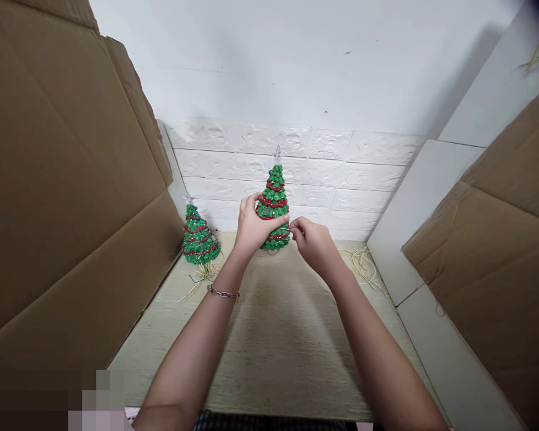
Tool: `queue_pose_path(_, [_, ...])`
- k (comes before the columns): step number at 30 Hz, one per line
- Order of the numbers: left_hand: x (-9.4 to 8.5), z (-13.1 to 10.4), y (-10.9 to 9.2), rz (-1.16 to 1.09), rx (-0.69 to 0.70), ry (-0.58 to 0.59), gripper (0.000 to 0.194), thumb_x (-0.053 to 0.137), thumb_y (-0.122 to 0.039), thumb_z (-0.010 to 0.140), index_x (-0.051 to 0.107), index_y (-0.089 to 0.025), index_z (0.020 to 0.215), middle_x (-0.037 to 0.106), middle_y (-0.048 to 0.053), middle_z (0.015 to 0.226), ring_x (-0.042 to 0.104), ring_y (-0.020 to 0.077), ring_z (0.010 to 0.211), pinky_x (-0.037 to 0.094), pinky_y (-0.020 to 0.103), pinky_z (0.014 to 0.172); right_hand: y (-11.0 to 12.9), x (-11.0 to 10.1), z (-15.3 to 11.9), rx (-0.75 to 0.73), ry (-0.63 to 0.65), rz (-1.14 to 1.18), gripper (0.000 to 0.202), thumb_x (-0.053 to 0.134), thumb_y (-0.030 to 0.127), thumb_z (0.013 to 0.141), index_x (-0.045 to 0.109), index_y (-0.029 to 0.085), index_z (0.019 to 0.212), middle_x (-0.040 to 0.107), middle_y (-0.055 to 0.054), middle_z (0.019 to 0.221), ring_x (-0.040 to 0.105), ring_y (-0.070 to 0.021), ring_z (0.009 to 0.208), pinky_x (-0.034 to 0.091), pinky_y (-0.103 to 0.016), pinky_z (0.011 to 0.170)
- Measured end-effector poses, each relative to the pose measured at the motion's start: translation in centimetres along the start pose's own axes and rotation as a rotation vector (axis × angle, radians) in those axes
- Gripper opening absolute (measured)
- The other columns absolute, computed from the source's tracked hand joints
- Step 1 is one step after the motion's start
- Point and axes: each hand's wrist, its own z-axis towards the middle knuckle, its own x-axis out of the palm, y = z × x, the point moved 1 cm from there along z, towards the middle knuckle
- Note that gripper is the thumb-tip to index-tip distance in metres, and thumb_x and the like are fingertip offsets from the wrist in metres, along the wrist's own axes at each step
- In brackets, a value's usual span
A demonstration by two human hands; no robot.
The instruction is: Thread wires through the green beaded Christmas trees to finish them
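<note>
A small green Christmas tree (276,197) with red garlands and a clear star on top is held upright above the back of the table. My left hand (254,227) is wrapped round its left side, the thumb lying across the front. At the tree's lower right edge, my right hand (312,239) is closed, with thumb and index finger pinched together; what they hold is too small to make out. A thin wire loop hangs under the tree's base.
A second decorated tree (200,239) stands at the back left, with wires round its base. More yellow and white wires (362,263) lie at the back right. Cardboard (72,179) walls the left side, and cardboard (498,239) also covers the right. Behind is a white brick-patterned wall (372,149).
</note>
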Motion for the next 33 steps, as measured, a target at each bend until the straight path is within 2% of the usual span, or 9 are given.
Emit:
queue_pose_path(4, [0.2, 0.1, 0.4, -0.12, -0.071, 0.014, 0.059, 0.081, -0.02, 0.046, 0.057, -0.021, 0.101, 0.054, 0.008, 0.107, 0.051, 0.0263, 0.107, 0.04, 0.043, 0.096, 0.5, 0.7, 0.1, -0.108, -0.028, -0.009, 0.021, 0.036, 0.017, 0.087, 0.056, 0.018, 0.081, 0.061, -0.007, 0.083, 0.053, -0.0179, 0.08, 0.037, -0.028, 0.072])
queue_pose_path(7, [-0.2, 0.3, 0.4, -0.227, -0.128, -0.001, 0.057, 0.08, -0.021, 0.047, 0.058, -0.02, 0.1, 0.057, 0.008, 0.105, 0.055, 0.0252, 0.102, 0.045, 0.042, 0.091, 0.7, 0.4, 0.0, -0.143, -0.04, 0.011, 0.018, 0.043, 0.022, 0.085, 0.055, 0.017, 0.098, 0.059, -0.008, 0.092, 0.053, -0.0193, 0.085, 0.039, -0.03, 0.074])
queue_pose_path(9, [-0.5, 0.5, 0.4, -0.281, -0.159, -0.014, 0.056, 0.08, -0.023, 0.049, 0.057, -0.019, 0.1, 0.059, 0.008, 0.105, 0.058, 0.0244, 0.099, 0.047, 0.041, 0.088, 0.7, -0.2, -0.3, -0.131, -0.023, 0.033, 0.029, 0.051, 0.027, 0.082, 0.05, 0.018, 0.11, 0.058, -0.009, 0.097, 0.053, -0.0192, 0.085, 0.04, -0.031, 0.073])
queue_pose_path(15, [-1.7, 1.2, 0.4, -0.404, -0.225, -0.061, 0.054, 0.08, -0.029, 0.051, 0.057, -0.016, 0.097, 0.064, 0.01, 0.097, 0.063, 0.0218, 0.084, 0.052, 0.038, 0.079, 1.0, -1.5, -1.2, -0.115, 0.208, 0.135, 0.051, 0.064, 0.025, 0.074, 0.042, 0.024, 0.119, 0.058, -0.003, 0.095, 0.055, -0.0161, 0.08, 0.041, -0.029, 0.07])
queue_pose_path(18, [-2.1, 1.3, 0.2, -0.473, -0.258, -0.083, 0.052, 0.081, -0.029, 0.051, 0.056, -0.017, 0.095, 0.064, 0.009, 0.095, 0.064, 0.0209, 0.082, 0.053, 0.037, 0.076, 1.5, -1.0, -1.5, -0.107, 0.243, 0.136, 0.048, 0.067, 0.023, 0.071, 0.043, 0.023, 0.113, 0.058, -0.004, 0.094, 0.055, -0.0163, 0.078, 0.041, -0.028, 0.067])
queue_pose_path(22, [-2.4, 1.4, 0.1, -0.566, -0.27, -0.109, 0.048, 0.081, -0.028, 0.052, 0.056, -0.017, 0.091, 0.065, 0.008, 0.091, 0.063, 0.0187, 0.078, 0.053, 0.034, 0.074, 1.6, 0.3, -1.4, 0.003, 0.227, 0.114, 0.025, 0.061, 0.036, 0.076, 0.05, 0.02, 0.092, 0.06, -0.004, 0.083, 0.054, -0.0167, 0.071, 0.037, -0.028, 0.061])
queue_pose_path(26, [-2.6, 1.6, 0.2, -0.634, -0.276, -0.127, 0.044, 0.08, -0.028, 0.054, 0.056, -0.017, 0.09, 0.065, 0.007, 0.091, 0.063, 0.0169, 0.076, 0.054, 0.032, 0.072, 0.9, 1.4, -0.8, 0.022, 0.368, 0.18, 0.025, 0.045, 0.039, 0.085, 0.052, 0.019, 0.071, 0.057, -0.001, 0.069, 0.049, -0.0139, 0.064, 0.035, -0.027, 0.058])
queue_pose_path(30, [-2.7, 1.7, 0.4, -0.634, -0.279, -0.129, 0.044, 0.079, -0.029, 0.055, 0.055, -0.018, 0.089, 0.065, 0.006, 0.089, 0.063, 0.017, 0.075, 0.053, 0.033, 0.073, 0.5, 2.2, -0.3, 0.079, 0.491, 0.426, 0.023, 0.039, 0.027, 0.087, 0.052, 0.017, 0.072, 0.058, -0.001, 0.072, 0.051, -0.0115, 0.067, 0.04, -0.025, 0.064])
queue_pose_path(33, [-2.7, 1.7, 0.5, -0.58, -0.254, -0.132, 0.047, 0.079, -0.029, 0.054, 0.055, -0.017, 0.092, 0.065, 0.007, 0.091, 0.064, 0.0181, 0.078, 0.053, 0.034, 0.074, 0.6, 2.2, -0.4, 0.207, 0.531, 0.636, 0.025, 0.033, 0.03, 0.089, 0.045, 0.019, 0.071, 0.05, 0.002, 0.059, 0.047, -0.0095, 0.053, 0.04, -0.024, 0.057])
